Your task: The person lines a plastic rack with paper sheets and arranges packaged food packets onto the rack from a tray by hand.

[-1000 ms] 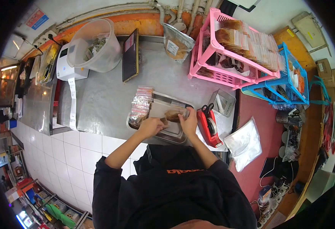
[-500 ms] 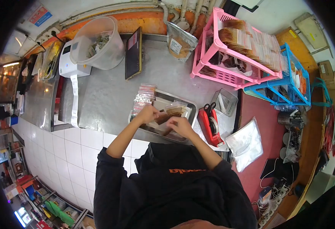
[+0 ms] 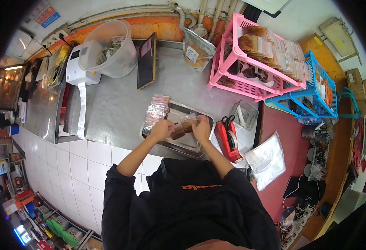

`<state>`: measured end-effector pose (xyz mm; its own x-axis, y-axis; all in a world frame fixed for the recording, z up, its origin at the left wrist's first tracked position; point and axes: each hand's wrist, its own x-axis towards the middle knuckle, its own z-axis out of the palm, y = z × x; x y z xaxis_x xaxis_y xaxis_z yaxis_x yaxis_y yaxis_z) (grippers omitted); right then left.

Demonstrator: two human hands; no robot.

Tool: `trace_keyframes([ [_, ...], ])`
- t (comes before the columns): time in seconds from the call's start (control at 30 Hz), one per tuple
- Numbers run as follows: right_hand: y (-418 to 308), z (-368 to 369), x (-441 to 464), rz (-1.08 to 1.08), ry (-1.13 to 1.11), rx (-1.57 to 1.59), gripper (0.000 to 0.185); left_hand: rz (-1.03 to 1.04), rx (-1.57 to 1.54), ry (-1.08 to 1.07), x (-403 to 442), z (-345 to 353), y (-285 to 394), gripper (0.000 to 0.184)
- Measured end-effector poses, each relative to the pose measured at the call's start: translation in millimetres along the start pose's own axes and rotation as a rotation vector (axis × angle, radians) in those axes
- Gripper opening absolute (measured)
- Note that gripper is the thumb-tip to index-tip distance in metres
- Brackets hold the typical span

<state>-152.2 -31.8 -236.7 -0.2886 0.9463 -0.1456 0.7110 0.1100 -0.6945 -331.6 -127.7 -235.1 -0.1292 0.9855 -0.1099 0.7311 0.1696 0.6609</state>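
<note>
Over the metal tray (image 3: 174, 146) on the steel counter, my left hand (image 3: 163, 130) is closed on a brown packet (image 3: 177, 132) at its left. My right hand (image 3: 201, 128) pinches a clear bag with brown contents (image 3: 187, 125), which meets or overlaps the brown packet between the hands. Small clear packets with red edges (image 3: 158, 108) lie in an overlapping row along the tray's left side, partly behind my left hand.
A red tape dispenser (image 3: 229, 141) and scissors (image 3: 228, 121) are right of the tray. Beyond stand a tablet (image 3: 147, 61), a plastic tub (image 3: 112, 50), a foil pouch (image 3: 197, 50), a pink rack (image 3: 254, 62) and a blue basket (image 3: 316, 96). White plastic bags (image 3: 266, 160) lie at right.
My right hand has moved up and to the right from the tray's lower part and now grips the clear bag. My left hand stays near the same place with the brown packet.
</note>
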Motion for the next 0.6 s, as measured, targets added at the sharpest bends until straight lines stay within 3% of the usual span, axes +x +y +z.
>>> trace_keyframes([
  [0.1, 33, 27, 22, 0.044, -0.066, -0.082, 0.045, -0.033, -0.173, -0.119, 8, -11, -1, 0.016],
  [0.23, 33, 22, 27, 0.074, -0.124, 0.001, 0.038, -0.064, -0.201, -0.213, 14, -17, -4, 0.014],
  [0.3, 28, -2, 18, -0.042, -0.288, 0.12, 0.028, -0.068, -0.215, -0.208, 16, -17, -8, 0.014],
  [0.43, 3, -58, -2, -0.229, -0.371, 0.109, 0.019, -0.092, -0.212, -0.224, 20, -16, -14, 0.013],
  [0.5, -3, -69, -4, -0.462, -0.641, 0.129, 0.016, -0.077, -0.227, -0.236, 20, -18, -13, 0.011],
  [0.6, -15, -54, -3, -0.593, -0.659, 0.039, 0.009, -0.004, -0.241, -0.253, 21, -20, -5, 0.011],
])
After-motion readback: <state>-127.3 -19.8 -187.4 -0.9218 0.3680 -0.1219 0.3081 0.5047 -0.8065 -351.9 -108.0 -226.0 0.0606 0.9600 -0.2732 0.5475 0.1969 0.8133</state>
